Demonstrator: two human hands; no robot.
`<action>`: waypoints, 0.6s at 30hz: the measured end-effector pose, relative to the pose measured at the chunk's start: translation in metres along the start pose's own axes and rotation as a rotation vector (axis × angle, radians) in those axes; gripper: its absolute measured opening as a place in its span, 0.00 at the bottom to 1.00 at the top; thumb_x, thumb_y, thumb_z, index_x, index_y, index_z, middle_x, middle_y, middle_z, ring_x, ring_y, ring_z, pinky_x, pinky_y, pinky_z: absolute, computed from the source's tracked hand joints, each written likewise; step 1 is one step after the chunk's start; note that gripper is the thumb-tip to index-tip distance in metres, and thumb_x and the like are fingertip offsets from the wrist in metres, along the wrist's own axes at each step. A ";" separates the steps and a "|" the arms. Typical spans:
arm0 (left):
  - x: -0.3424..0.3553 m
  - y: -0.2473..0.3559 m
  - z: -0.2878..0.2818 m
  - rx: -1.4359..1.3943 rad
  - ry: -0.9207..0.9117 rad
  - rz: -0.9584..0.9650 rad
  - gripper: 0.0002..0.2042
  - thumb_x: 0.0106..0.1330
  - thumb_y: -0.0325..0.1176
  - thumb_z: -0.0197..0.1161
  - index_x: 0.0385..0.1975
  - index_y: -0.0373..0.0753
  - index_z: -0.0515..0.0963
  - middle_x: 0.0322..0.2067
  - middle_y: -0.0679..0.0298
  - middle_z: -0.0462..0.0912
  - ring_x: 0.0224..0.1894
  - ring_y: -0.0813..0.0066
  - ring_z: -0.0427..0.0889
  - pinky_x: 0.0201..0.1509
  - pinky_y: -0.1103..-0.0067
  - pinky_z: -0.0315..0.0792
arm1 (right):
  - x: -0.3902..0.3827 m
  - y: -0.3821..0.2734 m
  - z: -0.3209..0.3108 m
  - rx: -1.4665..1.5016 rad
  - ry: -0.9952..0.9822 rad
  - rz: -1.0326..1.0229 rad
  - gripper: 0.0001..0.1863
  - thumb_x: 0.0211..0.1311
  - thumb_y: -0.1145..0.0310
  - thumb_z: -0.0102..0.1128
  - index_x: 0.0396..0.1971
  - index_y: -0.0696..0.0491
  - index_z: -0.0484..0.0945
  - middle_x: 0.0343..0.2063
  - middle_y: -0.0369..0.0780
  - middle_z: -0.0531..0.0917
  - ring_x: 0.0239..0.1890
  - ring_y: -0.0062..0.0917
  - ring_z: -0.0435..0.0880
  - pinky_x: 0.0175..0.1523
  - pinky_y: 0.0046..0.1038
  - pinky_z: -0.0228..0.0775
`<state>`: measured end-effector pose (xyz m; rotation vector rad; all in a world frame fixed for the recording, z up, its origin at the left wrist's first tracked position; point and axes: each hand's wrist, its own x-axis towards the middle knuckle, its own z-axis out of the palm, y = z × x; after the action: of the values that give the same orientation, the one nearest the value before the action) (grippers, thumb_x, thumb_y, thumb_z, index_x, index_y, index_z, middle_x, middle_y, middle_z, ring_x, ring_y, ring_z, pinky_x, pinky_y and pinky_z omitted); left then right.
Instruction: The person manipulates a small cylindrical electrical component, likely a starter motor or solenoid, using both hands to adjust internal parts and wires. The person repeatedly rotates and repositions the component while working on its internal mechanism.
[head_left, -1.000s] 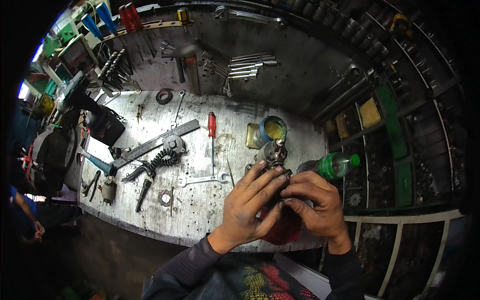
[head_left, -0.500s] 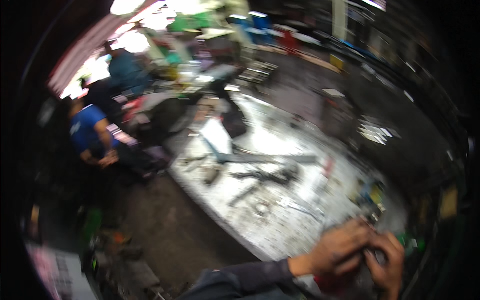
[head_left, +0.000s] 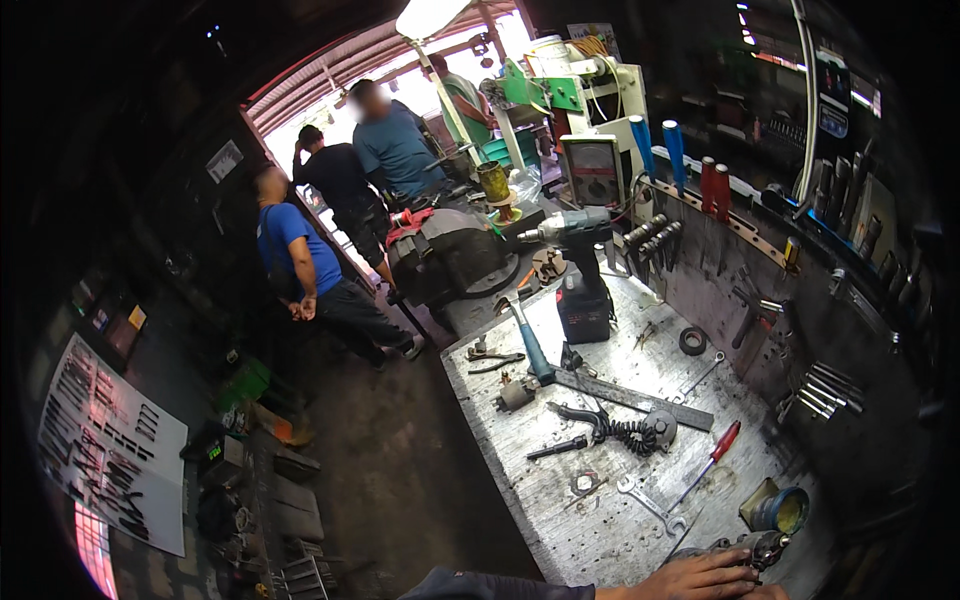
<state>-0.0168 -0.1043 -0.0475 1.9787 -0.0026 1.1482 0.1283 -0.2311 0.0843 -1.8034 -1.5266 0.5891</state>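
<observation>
My left hand point(head_left: 700, 577) reaches in from the lower edge, its fingers over a grimy metal part point(head_left: 768, 547) at the bench's near right corner. A sliver of skin at the lower edge, beside that part, may belong to my right hand, but its fingers do not show. A tin with a yellowish inside point(head_left: 790, 510) lies tipped just beyond the part. Closest on the bench are a combination wrench point(head_left: 652, 505) and a red-handled screwdriver point(head_left: 712, 462). Past them lies a black coiled-cord piece point(head_left: 625, 430).
The metal-topped bench point(head_left: 545, 500) also carries a steel ruler point(head_left: 640, 397), a teal-handled hammer point(head_left: 532, 345), pliers point(head_left: 495, 362), a tape roll point(head_left: 692, 341) and a standing cordless impact wrench point(head_left: 580, 285). Tools hang along the right panel point(head_left: 700, 240). Several people stand at the far left.
The view has swung and steadied, so the bench appears sharp. Both hands were together at the lower right; now my left hand lies low on the metal part and my right is almost out of sight.
</observation>
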 end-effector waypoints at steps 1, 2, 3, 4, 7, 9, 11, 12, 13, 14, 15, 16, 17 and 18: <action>0.000 0.000 -0.001 0.001 0.002 0.006 0.21 0.67 0.35 0.68 0.59 0.35 0.85 0.60 0.51 0.86 0.65 0.40 0.82 0.68 0.55 0.77 | 0.000 0.000 0.002 0.034 0.006 0.040 0.07 0.65 0.81 0.71 0.41 0.59 0.85 0.38 0.45 0.85 0.32 0.29 0.81 0.37 0.30 0.73; 0.001 0.000 -0.001 0.002 0.003 0.010 0.21 0.67 0.35 0.68 0.58 0.35 0.85 0.60 0.51 0.86 0.65 0.40 0.82 0.68 0.55 0.77 | 0.001 0.000 0.003 0.055 0.022 0.035 0.07 0.64 0.81 0.71 0.41 0.59 0.85 0.38 0.45 0.84 0.33 0.30 0.81 0.38 0.30 0.73; 0.001 0.001 -0.002 0.004 0.005 0.012 0.21 0.67 0.35 0.68 0.58 0.34 0.85 0.59 0.51 0.87 0.65 0.40 0.82 0.68 0.55 0.78 | 0.001 0.000 0.003 0.076 0.037 0.031 0.07 0.64 0.82 0.71 0.41 0.59 0.85 0.37 0.45 0.84 0.34 0.31 0.81 0.38 0.30 0.73; 0.002 0.002 -0.002 0.004 -0.003 0.005 0.21 0.67 0.35 0.68 0.57 0.34 0.85 0.59 0.51 0.87 0.64 0.40 0.82 0.68 0.55 0.78 | 0.001 0.002 0.003 0.097 0.051 0.025 0.07 0.64 0.82 0.71 0.40 0.59 0.85 0.36 0.45 0.84 0.34 0.31 0.81 0.39 0.30 0.73; 0.005 0.002 -0.005 -0.012 0.002 -0.010 0.20 0.67 0.35 0.68 0.57 0.32 0.86 0.59 0.51 0.87 0.64 0.40 0.82 0.68 0.55 0.77 | 0.002 0.008 -0.001 0.104 -0.005 0.054 0.10 0.59 0.83 0.72 0.40 0.59 0.85 0.39 0.45 0.81 0.38 0.36 0.81 0.41 0.32 0.73; 0.005 0.001 -0.007 0.014 -0.016 0.020 0.20 0.68 0.36 0.66 0.57 0.33 0.87 0.59 0.52 0.87 0.64 0.41 0.83 0.64 0.55 0.80 | 0.001 0.015 -0.001 0.112 -0.013 0.046 0.11 0.56 0.83 0.73 0.39 0.58 0.86 0.39 0.47 0.79 0.38 0.37 0.80 0.42 0.33 0.74; 0.004 0.000 -0.008 0.007 -0.031 0.003 0.19 0.69 0.36 0.65 0.56 0.34 0.87 0.58 0.53 0.88 0.64 0.42 0.83 0.60 0.56 0.81 | -0.001 0.023 0.000 0.188 -0.014 0.071 0.11 0.56 0.82 0.74 0.39 0.58 0.87 0.39 0.46 0.79 0.38 0.36 0.80 0.42 0.32 0.74; 0.004 -0.003 -0.008 0.010 -0.029 0.022 0.18 0.71 0.36 0.64 0.56 0.35 0.88 0.58 0.53 0.88 0.64 0.42 0.83 0.60 0.56 0.81 | -0.002 0.027 0.001 0.233 -0.029 0.096 0.11 0.55 0.82 0.75 0.39 0.58 0.87 0.39 0.45 0.79 0.38 0.36 0.80 0.43 0.32 0.74; 0.002 -0.004 -0.007 0.006 -0.030 0.022 0.18 0.73 0.37 0.63 0.56 0.35 0.88 0.58 0.53 0.87 0.64 0.42 0.83 0.60 0.56 0.81 | -0.002 0.032 0.002 0.272 -0.034 0.094 0.11 0.55 0.82 0.76 0.38 0.57 0.88 0.38 0.44 0.80 0.38 0.35 0.80 0.43 0.32 0.74; 0.001 -0.006 -0.005 0.004 -0.031 0.021 0.18 0.75 0.38 0.63 0.56 0.35 0.88 0.59 0.52 0.87 0.64 0.41 0.83 0.60 0.56 0.81 | -0.004 0.036 0.002 0.267 -0.041 0.105 0.11 0.54 0.81 0.77 0.38 0.57 0.88 0.37 0.43 0.80 0.38 0.34 0.80 0.43 0.32 0.74; -0.001 -0.007 -0.003 0.027 -0.048 0.029 0.18 0.78 0.40 0.60 0.57 0.37 0.88 0.60 0.52 0.86 0.65 0.41 0.82 0.62 0.54 0.79 | -0.005 0.042 0.003 0.273 -0.038 0.048 0.11 0.54 0.81 0.77 0.38 0.57 0.88 0.36 0.43 0.79 0.38 0.34 0.80 0.43 0.31 0.74; -0.003 -0.009 -0.001 0.034 -0.048 0.056 0.19 0.78 0.41 0.59 0.58 0.38 0.88 0.61 0.53 0.86 0.65 0.41 0.82 0.62 0.54 0.78 | -0.005 0.047 0.003 0.282 -0.035 -0.005 0.11 0.54 0.81 0.78 0.38 0.57 0.89 0.36 0.43 0.79 0.38 0.33 0.80 0.43 0.30 0.73; -0.005 -0.011 0.002 0.040 -0.048 0.083 0.19 0.79 0.42 0.58 0.58 0.38 0.87 0.62 0.53 0.85 0.66 0.42 0.81 0.63 0.53 0.77 | -0.006 0.051 0.003 0.305 -0.044 -0.017 0.11 0.55 0.81 0.78 0.39 0.57 0.89 0.36 0.43 0.79 0.38 0.33 0.80 0.43 0.30 0.73; -0.006 -0.013 0.003 0.043 -0.050 0.112 0.19 0.79 0.42 0.57 0.59 0.39 0.87 0.62 0.53 0.85 0.66 0.42 0.81 0.63 0.53 0.76 | -0.006 0.054 0.003 0.328 -0.049 -0.028 0.11 0.55 0.81 0.78 0.39 0.57 0.89 0.36 0.43 0.79 0.38 0.33 0.80 0.43 0.30 0.73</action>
<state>-0.0131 -0.1001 -0.0616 2.0670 -0.1173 1.1779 0.1606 -0.2405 0.0411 -1.5253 -1.3911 0.8238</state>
